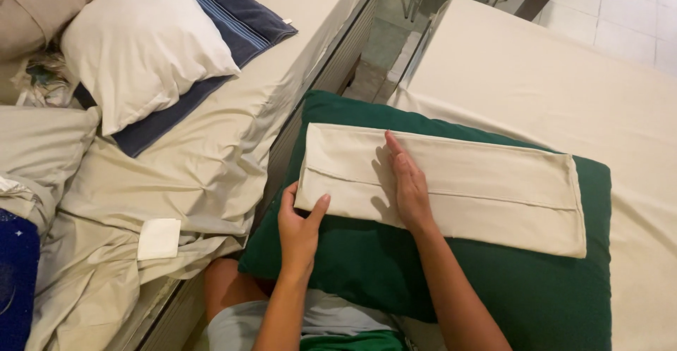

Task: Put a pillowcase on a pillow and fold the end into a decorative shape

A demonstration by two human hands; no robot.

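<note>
Both forearms rise from the lower edge of the view, over a lap in grey shorts. Left hand [300,227] has a narrow grip on the near left corner of a folded beige cloth [479,192], thumb on top and fingers curled under the edge. Right hand [407,185] lies flat and open on the cloth, just to the right of that grip, palm down and fingers straight, holding nothing. Under the cloth, and under both hands, sits a dark green pillow [536,294], which carries the cloth lengthwise across its upper half. Left of the grip lies a bed with a crumpled beige sheet [204,160]; farther off on it rest a white pillow [141,44] and a navy striped towel [240,19]. Right of the open hand stretches a second beige mattress [564,76]
</note>
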